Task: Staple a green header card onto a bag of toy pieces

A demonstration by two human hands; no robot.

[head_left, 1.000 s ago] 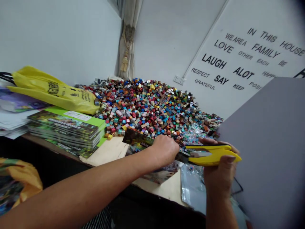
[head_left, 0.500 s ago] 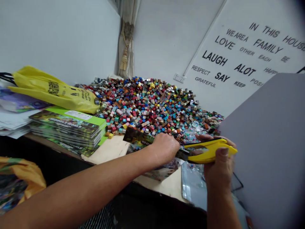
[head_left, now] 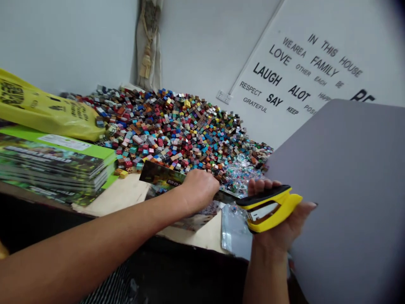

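My left hand (head_left: 200, 190) is closed in a fist on a dark printed card (head_left: 160, 174) with part of a title showing. The fist covers the card's middle. Under the card is a printed pack or box (head_left: 202, 219), mostly hidden by my forearm. To the right, my right hand (head_left: 281, 236) holds a yellow and black stapler (head_left: 274, 209) across its palm, with the fingers behind and the thumb stretched out to the right. The stapler's jaws face left, apart from each other, near the card's right end.
A large heap of small coloured blocks (head_left: 177, 131) spreads against the wall. Small clear bags (head_left: 242, 169) lie at its right edge above a clear plastic sheet (head_left: 234, 230). At left are stacked booklets (head_left: 57, 160) and a yellow bag (head_left: 47, 109). A grey panel (head_left: 341, 181) stands at right.
The stapler has come away from the card's right end and turned in my right hand, whose grip has loosened. My left fist stays on the card. The whole view has shifted right.
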